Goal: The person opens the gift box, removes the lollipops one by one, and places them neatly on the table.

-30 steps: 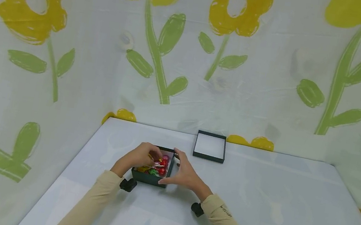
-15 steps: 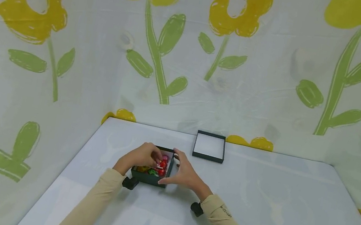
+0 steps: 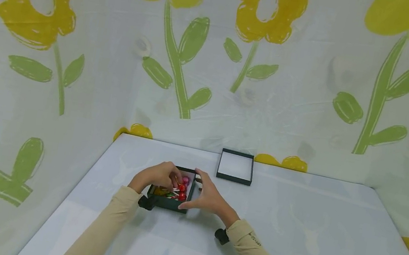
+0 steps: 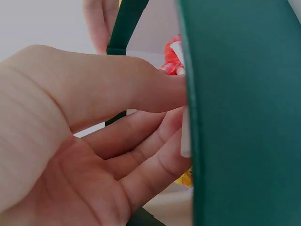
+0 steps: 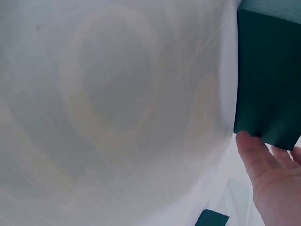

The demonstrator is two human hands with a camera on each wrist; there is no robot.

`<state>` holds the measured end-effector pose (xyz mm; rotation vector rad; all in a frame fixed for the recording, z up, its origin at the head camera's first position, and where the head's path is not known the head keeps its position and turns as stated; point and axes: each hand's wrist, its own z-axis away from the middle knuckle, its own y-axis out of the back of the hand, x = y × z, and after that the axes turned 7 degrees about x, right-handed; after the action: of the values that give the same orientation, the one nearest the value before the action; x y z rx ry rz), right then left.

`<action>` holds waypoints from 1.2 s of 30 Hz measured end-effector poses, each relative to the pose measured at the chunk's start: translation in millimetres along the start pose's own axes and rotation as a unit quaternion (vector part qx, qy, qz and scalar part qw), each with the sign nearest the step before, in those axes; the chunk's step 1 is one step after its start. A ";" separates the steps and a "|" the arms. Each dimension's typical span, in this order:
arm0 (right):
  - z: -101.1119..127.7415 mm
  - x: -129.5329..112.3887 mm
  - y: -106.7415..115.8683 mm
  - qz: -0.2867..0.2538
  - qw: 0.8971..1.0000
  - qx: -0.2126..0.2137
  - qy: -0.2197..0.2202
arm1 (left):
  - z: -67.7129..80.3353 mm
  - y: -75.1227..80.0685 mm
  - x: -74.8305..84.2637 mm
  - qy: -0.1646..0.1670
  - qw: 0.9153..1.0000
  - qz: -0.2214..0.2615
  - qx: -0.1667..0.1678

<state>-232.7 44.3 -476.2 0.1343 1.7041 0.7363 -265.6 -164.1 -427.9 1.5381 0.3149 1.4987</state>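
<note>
I'm sitting at what looks like a staged recording booth, not a lived-in room. A pale, smooth table [image 3: 292, 232] fills the space in front of me, and a thin fabric backdrop [image 3: 292, 115] printed with big yellow flowers and green stems hangs on all three sides, meeting the table's far edge and draping past its left and right edges. The cloth creases and sags like a hung sheet. No furniture, shelves or windows show, only the printed curtain and this bare tabletop. Small black cameras are strapped at my wrists, which fits a set-up made for filming.
</note>
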 end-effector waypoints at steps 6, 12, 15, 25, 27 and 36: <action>-1.4 0.5 0.7 0.006 1.000 0.000 -0.003 | 1.5 -0.1 -0.5 0.015 1.000 0.018 0.007; -3.8 2.3 0.7 0.011 1.000 0.000 0.004 | 4.7 1.0 -4.9 0.006 0.998 0.059 0.021; -4.9 3.3 0.4 0.012 1.000 0.000 0.008 | 7.3 2.0 -8.2 -0.009 0.995 0.093 0.023; -4.7 0.7 2.7 0.015 1.000 -0.001 0.009 | 14.9 -0.1 -11.6 -0.024 0.976 0.215 0.007; -4.2 0.4 3.3 0.012 1.000 -0.001 0.009 | 15.5 -1.9 -12.2 -0.014 0.971 0.239 0.006; -2.3 1.6 3.2 -0.007 1.000 -0.008 0.001 | 15.2 -9.5 -10.5 0.024 0.923 0.385 0.005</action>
<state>-236.2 46.6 -475.6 0.1115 1.6997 0.7400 -250.6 -173.3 -438.9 1.7287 -0.3058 2.1296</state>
